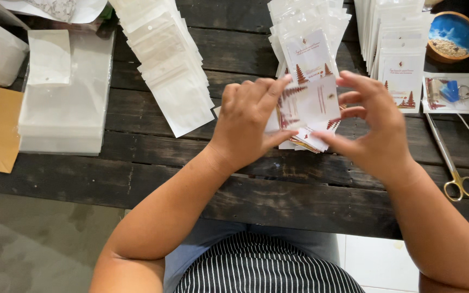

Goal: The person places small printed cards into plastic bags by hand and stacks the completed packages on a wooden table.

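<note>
Both hands over desk (256,54): left hand (245,122) and right hand (373,127) fingers pinch one small white printed card (313,103) above a card stack (308,141).

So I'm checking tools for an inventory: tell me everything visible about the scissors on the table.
The scissors lie flat on the dark wooden table, right of the right hand, untouched. Long, slim silvery blades, closed, point up and left towards a clear packet; two golden finger loops sit nearest the table's front edge. They look like metal.
</note>
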